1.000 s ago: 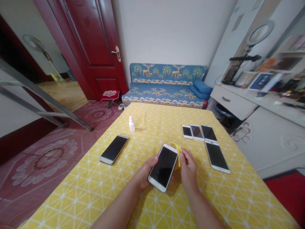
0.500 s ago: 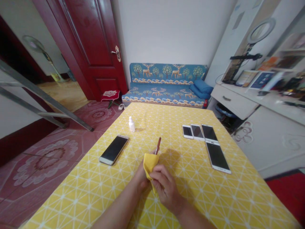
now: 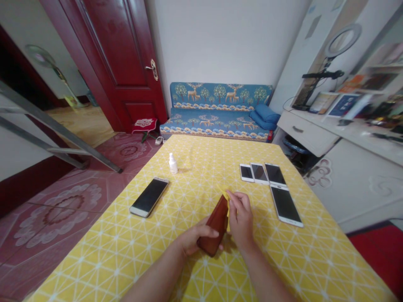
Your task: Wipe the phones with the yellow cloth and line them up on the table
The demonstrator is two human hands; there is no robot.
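Note:
A brown-cased phone is tilted above the near middle of the table, its brown back towards me. My left hand grips its lower end, with the thumb across the back. At the upper right edge, my right hand pinches a yellow cloth against the case. Part of the cloth hangs along the right side, and its rest is hidden by my fingers. The phone's screen side faces away and cannot be seen.
A black-screened phone lies to the left, behind it a small white bottle. Several white-framed phones, including a large one, lie together at the right. The yellow patterned table has a blue sofa beyond it.
The brown-cased phone has turned from edge-on to showing its back. My right hand has moved up and right with the cloth, from the near side to the upper edge.

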